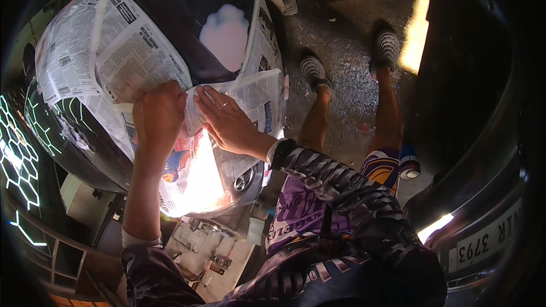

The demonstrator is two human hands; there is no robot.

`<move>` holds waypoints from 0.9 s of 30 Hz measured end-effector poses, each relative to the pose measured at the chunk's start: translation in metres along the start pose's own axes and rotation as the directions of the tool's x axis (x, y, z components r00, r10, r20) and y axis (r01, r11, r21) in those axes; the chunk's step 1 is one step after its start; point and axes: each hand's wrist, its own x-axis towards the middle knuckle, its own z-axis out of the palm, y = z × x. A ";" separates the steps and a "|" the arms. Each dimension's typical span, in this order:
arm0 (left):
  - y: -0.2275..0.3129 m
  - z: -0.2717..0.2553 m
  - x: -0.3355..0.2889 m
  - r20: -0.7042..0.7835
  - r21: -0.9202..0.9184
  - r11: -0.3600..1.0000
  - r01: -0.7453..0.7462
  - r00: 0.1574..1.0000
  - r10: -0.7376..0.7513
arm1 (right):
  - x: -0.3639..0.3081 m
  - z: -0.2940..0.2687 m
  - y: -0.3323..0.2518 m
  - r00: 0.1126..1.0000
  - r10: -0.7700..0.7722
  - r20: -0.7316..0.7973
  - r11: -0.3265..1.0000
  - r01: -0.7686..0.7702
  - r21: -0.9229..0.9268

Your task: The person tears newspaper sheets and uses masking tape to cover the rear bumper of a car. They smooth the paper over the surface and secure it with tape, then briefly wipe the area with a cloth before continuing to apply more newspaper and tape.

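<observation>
Newspaper (250, 99) on black panel (170, 5): left hand (159, 115) grip closed on it, right hand (227, 119) flat, open.

Both hands (193, 116) flat on newspaper (136, 57); dark curved panel (170, 11) beneath

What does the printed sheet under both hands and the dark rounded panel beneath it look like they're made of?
The printed sheet looks like thin matte newsprint: it creases and wraps the curve. The dark rounded panel seems to be glossy painted metal or plastic; it mirrors light, with a pale sanded-looking patch.

Newspaper (136, 51) covers panel; open floor (347, 51) right of it
</observation>
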 end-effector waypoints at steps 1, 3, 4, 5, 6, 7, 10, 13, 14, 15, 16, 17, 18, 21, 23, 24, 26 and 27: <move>0.002 -0.001 0.000 0.015 -0.008 1.000 -0.003 1.000 0.003 | -0.001 -0.001 0.000 1.000 0.002 -0.008 1.000 -0.002 0.012; 0.002 -0.003 0.001 0.040 0.012 0.999 0.032 0.999 -0.033 | -0.003 -0.005 0.003 0.999 0.000 -0.053 0.998 0.003 0.060; 0.001 -0.004 0.000 0.018 0.011 1.000 0.023 1.000 -0.023 | -0.004 -0.008 0.006 0.996 -0.002 -0.090 0.995 0.011 0.095; 0.000 -0.005 0.000 0.058 0.018 0.998 0.052 0.997 -0.053 | -0.006 -0.011 0.011 0.993 -0.009 -0.119 0.992 0.024 0.124; -0.002 -0.006 0.000 0.057 0.011 0.999 0.052 0.997 -0.053 | -0.008 -0.014 0.017 0.981 0.020 -0.195 0.996 -0.002 0.089; -0.005 -0.006 -0.001 0.054 0.006 0.999 0.050 0.997 -0.051 | -0.010 -0.016 0.023 0.963 0.039 -0.266 0.998 -0.027 0.049; -0.011 -0.006 -0.001 0.085 0.023 0.995 0.092 0.992 -0.094 | -0.017 -0.018 0.042 0.883 0.133 -0.450 0.991 -0.124 0.051; -0.014 -0.003 -0.004 0.075 0.024 0.998 0.062 0.995 -0.064 | -0.020 -0.022 0.057 0.854 0.139 -0.502 0.990 -0.133 0.048; -0.014 -0.002 -0.004 0.073 0.026 0.998 0.057 0.996 -0.059 | -0.020 -0.024 0.061 0.860 0.146 -0.490 0.989 -0.137 0.054; -0.014 -0.001 -0.005 0.072 0.029 0.998 0.052 0.996 -0.054 | -0.020 -0.027 0.064 0.870 0.143 -0.472 0.990 -0.133 0.054; -0.014 -0.001 -0.004 0.060 0.034 0.999 0.038 0.997 -0.040 | -0.019 -0.030 0.064 0.882 0.121 -0.455 0.993 -0.111 0.049; -0.014 0.000 -0.004 0.071 0.031 0.999 0.042 0.996 -0.044 | -0.018 -0.032 0.063 0.901 0.088 -0.425 0.996 -0.076 0.045; -0.014 0.000 -0.003 0.072 0.031 0.999 0.037 0.997 -0.039 | -0.016 -0.032 0.060 0.918 0.035 -0.396 0.999 -0.022 0.039; -0.013 0.001 0.003 0.066 0.055 0.998 0.027 0.997 -0.030 | -0.010 -0.024 0.040 0.967 -0.077 -0.245 0.995 0.090 0.043; -0.010 0.001 0.005 0.077 0.044 0.998 0.035 0.996 -0.038 | -0.005 -0.011 0.023 0.982 -0.087 -0.170 0.995 0.094 0.033; -0.008 0.001 0.005 0.089 0.021 0.999 0.045 0.995 -0.047 | -0.004 -0.004 0.017 0.985 -0.066 -0.159 0.997 0.070 0.016; -0.004 0.002 0.005 0.080 -0.016 0.999 0.036 0.996 -0.034 | -0.002 0.005 0.011 0.987 -0.024 -0.157 0.999 0.027 0.018; -0.001 0.003 0.004 0.057 -0.030 0.999 0.015 0.998 -0.013 | -0.001 0.009 0.010 0.986 -0.003 -0.167 0.999 0.009 0.038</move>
